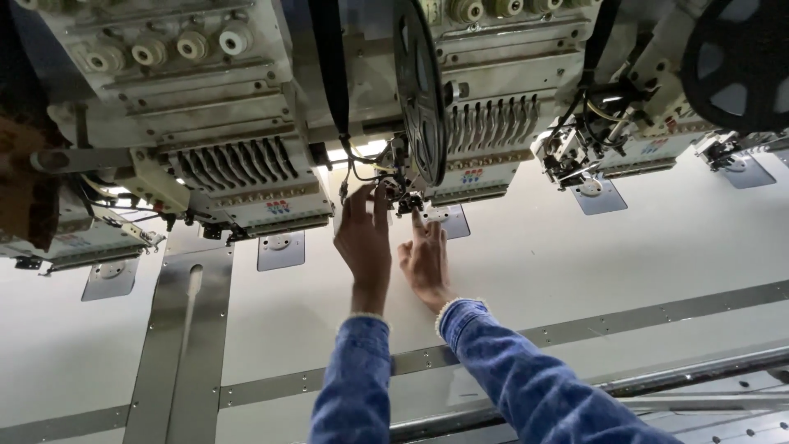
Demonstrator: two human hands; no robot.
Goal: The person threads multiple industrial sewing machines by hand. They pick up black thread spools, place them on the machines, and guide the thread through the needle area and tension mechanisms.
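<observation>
2 hands reach under the embroidery head (460, 156): left hand (364, 238) spread, fingers up at its needle assembly (407, 197); right hand (425, 259) flat on the table (616, 255) just below, forefinger extended.

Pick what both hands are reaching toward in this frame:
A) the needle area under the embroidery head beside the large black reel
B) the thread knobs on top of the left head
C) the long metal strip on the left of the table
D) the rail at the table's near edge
A: the left hand and right hand both meet at the needle area beside the black reel.

two hands (364, 238), four embroidery heads (246, 177) (one partly cut off)
</observation>
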